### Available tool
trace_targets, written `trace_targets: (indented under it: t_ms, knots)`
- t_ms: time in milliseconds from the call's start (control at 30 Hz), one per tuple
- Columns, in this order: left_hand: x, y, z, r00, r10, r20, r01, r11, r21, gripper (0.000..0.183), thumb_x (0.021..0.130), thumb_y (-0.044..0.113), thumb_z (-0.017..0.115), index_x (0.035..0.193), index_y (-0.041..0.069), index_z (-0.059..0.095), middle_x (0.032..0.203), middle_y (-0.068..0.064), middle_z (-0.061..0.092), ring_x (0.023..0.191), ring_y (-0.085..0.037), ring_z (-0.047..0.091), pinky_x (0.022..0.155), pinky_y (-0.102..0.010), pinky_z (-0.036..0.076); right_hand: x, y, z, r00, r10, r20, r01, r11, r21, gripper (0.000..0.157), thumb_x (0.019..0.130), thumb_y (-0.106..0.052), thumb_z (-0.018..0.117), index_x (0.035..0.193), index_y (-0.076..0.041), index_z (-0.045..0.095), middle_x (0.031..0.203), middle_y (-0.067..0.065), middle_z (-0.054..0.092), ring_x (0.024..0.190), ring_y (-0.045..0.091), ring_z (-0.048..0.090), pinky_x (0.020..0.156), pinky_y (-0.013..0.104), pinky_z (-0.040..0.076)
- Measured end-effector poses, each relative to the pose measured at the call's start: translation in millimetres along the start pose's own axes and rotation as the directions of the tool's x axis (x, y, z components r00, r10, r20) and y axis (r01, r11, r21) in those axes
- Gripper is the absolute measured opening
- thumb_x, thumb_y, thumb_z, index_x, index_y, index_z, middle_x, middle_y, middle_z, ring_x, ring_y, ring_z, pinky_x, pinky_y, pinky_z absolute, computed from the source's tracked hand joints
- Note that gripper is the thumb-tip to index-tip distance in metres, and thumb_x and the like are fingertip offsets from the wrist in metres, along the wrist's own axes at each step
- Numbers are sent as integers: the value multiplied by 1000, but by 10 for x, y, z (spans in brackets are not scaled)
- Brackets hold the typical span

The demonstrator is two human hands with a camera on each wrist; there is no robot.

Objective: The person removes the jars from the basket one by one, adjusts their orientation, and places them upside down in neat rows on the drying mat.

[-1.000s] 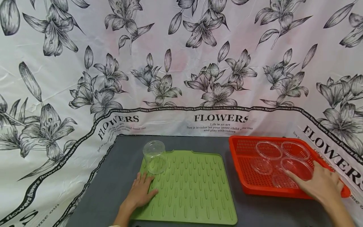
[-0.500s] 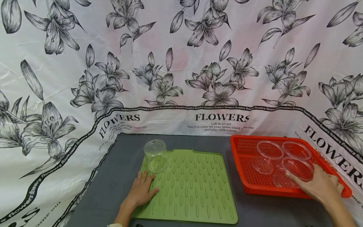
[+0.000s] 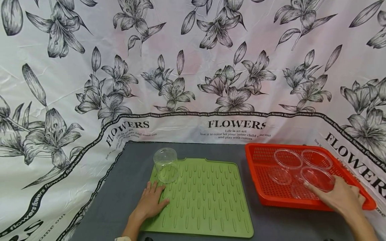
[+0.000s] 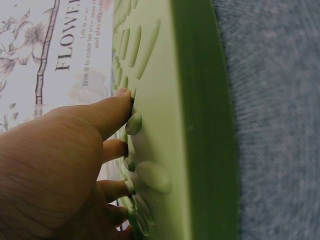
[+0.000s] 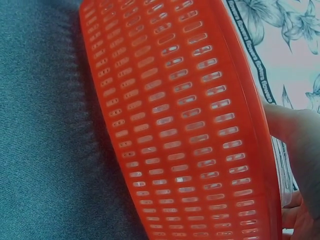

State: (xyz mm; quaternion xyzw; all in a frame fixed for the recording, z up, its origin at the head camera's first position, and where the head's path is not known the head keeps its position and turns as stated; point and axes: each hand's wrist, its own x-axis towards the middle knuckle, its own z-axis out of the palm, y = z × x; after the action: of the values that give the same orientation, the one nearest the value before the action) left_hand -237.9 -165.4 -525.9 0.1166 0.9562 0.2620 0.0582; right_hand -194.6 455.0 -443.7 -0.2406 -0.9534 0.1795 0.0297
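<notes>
My left hand rests with fingers spread on the left edge of a green ridged mat. In the left wrist view, its fingertips touch the mat's raised ridges. Just beyond that hand, a clear plastic jar stands at the mat's back left corner. My right hand holds a clear jar by its rim, thumb on one side and fingers on the other, inside the red basket. Two more clear jars stand behind it. In the right wrist view, the basket's slotted wall hides most of the held jar.
A dark grey table lies under the mat and basket, with a strip of it between them. White flower-print cloth hangs at the back and both sides. The basket's right side is close to the cloth.
Both hands keep nearly the same places, and so do the jars. The head view has shifted very slightly.
</notes>
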Motion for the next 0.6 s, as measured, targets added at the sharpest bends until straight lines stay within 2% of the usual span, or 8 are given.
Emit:
trace_targets:
  t_ms: [233, 400, 467, 600]
  knots:
    - [-10, 9, -1, 1000, -7, -2, 7, 1000, 3, 61, 98, 38, 67, 147, 5, 50, 161, -36, 24, 152, -59, 8, 119, -73, 17, -34, 9, 9, 999, -29, -42, 31, 999, 39, 124, 82, -81, 59, 144, 21, 24, 138, 46, 35, 110, 63, 30, 90, 73, 25]
    - [-20, 16, -9, 1000, -5, -7, 5, 1000, 7, 62, 98, 38, 68, 147, 5, 50, 161, -37, 25, 151, -59, 8, 119, -73, 17, -53, -39, -26, 999, 4, -45, -1, 997, 75, 126, 83, -78, 60, 152, 18, 17, 145, 46, 31, 119, 66, 31, 95, 75, 27]
    - [-22, 15, -9, 1000, -4, -9, 4, 1000, 5, 62, 98, 38, 68, 147, 5, 50, 161, -37, 25, 151, -59, 8, 119, -73, 17, -63, -55, -45, 999, 11, -44, -6, 994, 107, 127, 84, -76, 60, 153, 19, 11, 148, 47, 27, 124, 66, 31, 99, 76, 29]
    - [-21, 8, -7, 1000, -3, -9, 3, 1000, 6, 62, 98, 38, 67, 147, 5, 50, 161, -36, 25, 152, -59, 8, 119, -73, 17, -82, -59, -83, 997, -27, -76, 41, 980, 195, 124, 87, -69, 63, 153, 20, 8, 150, 48, 22, 129, 66, 30, 100, 77, 33]
